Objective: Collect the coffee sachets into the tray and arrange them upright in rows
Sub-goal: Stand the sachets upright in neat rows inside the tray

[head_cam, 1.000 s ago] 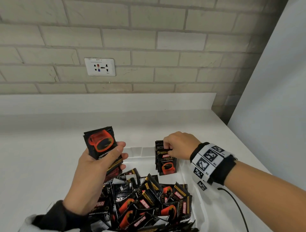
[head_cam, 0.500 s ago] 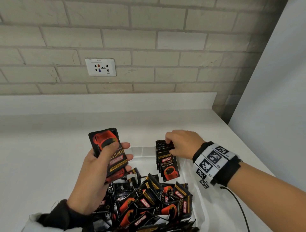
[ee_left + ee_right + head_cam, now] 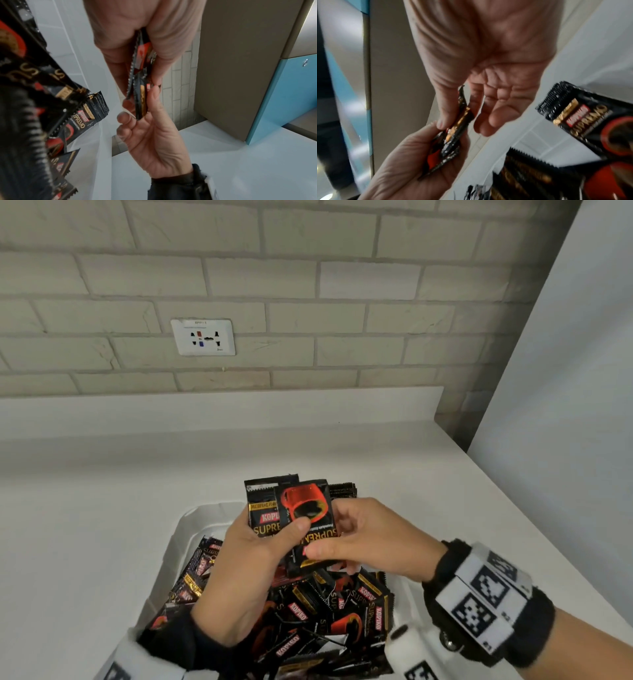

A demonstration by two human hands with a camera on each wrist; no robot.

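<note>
Both hands [image 3: 308,546] hold sachets [image 3: 305,518] above loose sachets [image 3: 329,611] crowding the tray [image 3: 178,546].

White desk [image 3: 102,525] ahead of me — brick wall [image 3: 342,285] behind it, wall socket [image 3: 203,337], blue cabinet door [image 3: 283,94] to one side.

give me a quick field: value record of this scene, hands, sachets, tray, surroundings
left hand: left hand grips a small fan of held sachets above the tray
right hand: right hand pinches the front sachet of that fan
upright row: standing sachets at the tray's far end, mostly hidden behind the hands
loose pile: loose sachets lie jumbled in the tray
tray: white tray on a white counter
wall: brick wall with a socket
</note>
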